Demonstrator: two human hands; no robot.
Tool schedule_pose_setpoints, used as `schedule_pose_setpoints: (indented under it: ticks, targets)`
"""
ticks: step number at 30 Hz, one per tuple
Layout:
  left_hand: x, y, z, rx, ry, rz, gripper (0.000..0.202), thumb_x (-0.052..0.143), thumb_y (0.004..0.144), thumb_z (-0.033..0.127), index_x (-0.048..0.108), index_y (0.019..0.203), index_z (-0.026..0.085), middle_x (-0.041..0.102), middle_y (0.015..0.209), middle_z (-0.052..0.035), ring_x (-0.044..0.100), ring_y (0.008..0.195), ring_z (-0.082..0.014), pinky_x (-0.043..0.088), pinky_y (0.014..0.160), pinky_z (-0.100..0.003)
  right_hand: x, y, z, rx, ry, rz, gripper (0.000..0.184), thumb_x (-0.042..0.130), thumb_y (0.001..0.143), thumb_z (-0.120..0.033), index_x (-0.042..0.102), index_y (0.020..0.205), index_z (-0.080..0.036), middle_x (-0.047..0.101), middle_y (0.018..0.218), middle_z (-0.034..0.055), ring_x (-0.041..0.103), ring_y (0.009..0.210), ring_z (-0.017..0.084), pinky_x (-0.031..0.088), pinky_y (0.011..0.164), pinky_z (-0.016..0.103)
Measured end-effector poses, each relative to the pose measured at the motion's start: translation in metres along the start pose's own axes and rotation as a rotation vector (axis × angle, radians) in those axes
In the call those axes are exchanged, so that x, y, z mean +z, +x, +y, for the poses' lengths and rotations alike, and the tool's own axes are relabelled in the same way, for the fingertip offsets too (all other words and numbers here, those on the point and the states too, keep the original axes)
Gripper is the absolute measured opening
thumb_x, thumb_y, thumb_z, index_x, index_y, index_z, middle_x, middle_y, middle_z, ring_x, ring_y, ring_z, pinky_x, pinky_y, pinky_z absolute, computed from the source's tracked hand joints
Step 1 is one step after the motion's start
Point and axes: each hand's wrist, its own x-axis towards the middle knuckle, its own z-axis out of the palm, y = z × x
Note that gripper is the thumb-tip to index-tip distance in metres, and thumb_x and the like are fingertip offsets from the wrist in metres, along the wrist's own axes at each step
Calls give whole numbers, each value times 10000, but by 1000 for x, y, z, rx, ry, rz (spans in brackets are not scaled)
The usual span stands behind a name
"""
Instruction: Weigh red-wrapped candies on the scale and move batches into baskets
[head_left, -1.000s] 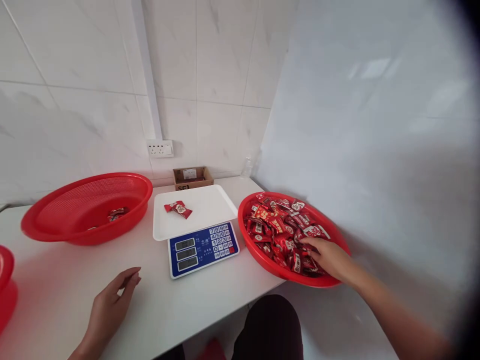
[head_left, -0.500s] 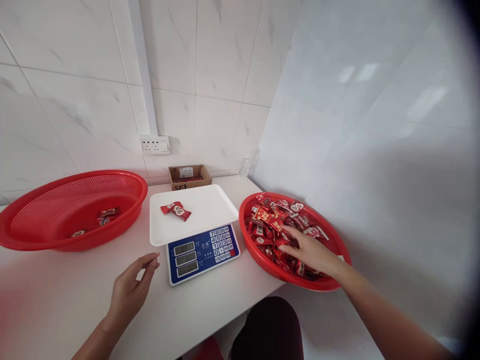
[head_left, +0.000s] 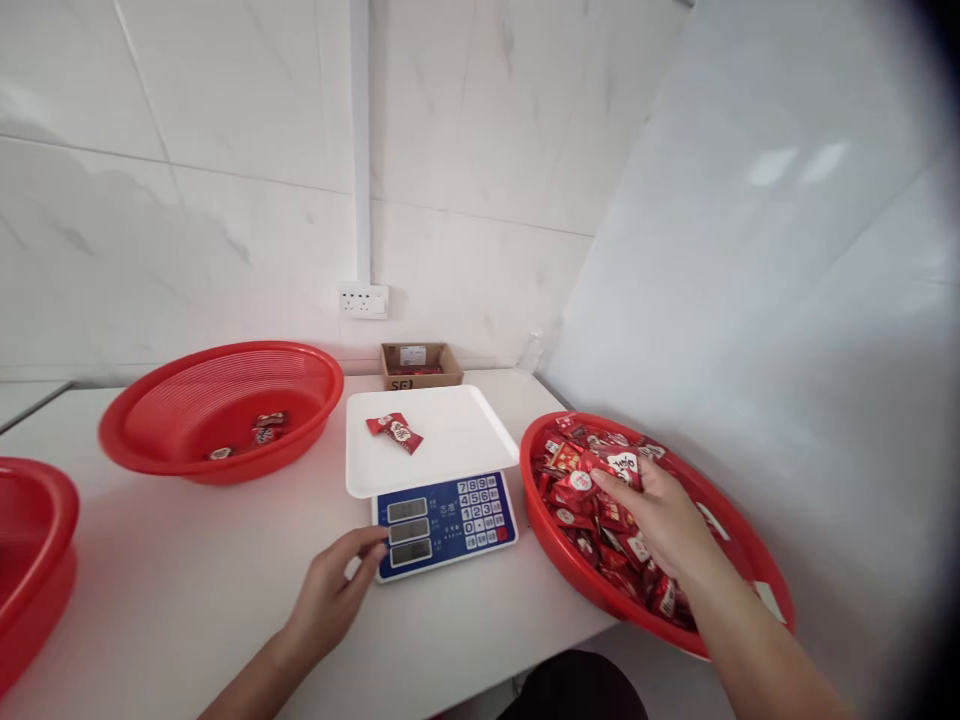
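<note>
My right hand (head_left: 671,515) is over the right red basket (head_left: 551,540), which is heaped with red-wrapped sweets (head_left: 600,545). Its thumb and fingers are closed on a red wrapped sweet (head_left: 624,464) with a white label. At the left edge of the digital scale (head_left: 442,525), my left hand (head_left: 334,590) has thumb and forefinger drawn together, with nothing visible between them. Red wrapped sweets (head_left: 397,431) lie on the scale's white pan (head_left: 450,445). The figures on the scale's displays are too faint to read.
A red basket (head_left: 150,420) with a few sweets in the bottom stands left of the scale. Part of another red basket (head_left: 45,560) shows at the left edge. Behind the scale are an open cardboard box (head_left: 424,380) and a wall socket (head_left: 364,301). A wall closes off the right side.
The camera view has swung left, bringing another basket into sight. My right hand has closed on a sweet among the heap. My left hand has come up against the scale's edge.
</note>
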Motion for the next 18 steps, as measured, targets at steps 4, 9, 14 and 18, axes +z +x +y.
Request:
schedule_pose_setpoints:
  ticks: [4,9,14,18]
  targets:
    - [19,-1,35,-73,-281,-222,336,514,847,400,559,1131,226,654,991,-71,612,910,-197,494,786,-320,54,-31,-2,92,369,-164,350,683,679,-429,613,942,-209,691,934,47,633,863,221,486,812,372]
    - [46,2,60,-130,-676,-367,427,572,812,465,525,1112,165,594,970,-87,589,838,-173,492,690,-291,111,-66,1,55,296,-274,358,666,681,-471,630,883,-179,687,836,64,618,793,217,492,738,336]
    - [50,5,61,-187,-575,-295,350,559,812,461,564,926,130,540,708,1,518,595,-98,441,588,-241,124,-72,8,105,282,-271,409,645,673,-522,635,892,-177,689,847,58,617,812,220,487,743,317]
    - [32,23,61,-78,-203,-148,274,498,854,401,578,974,168,606,765,-13,538,665,-129,422,603,-235,116,-67,16,195,293,-194,458,662,641,-540,623,926,-183,691,863,49,618,840,232,488,763,327]
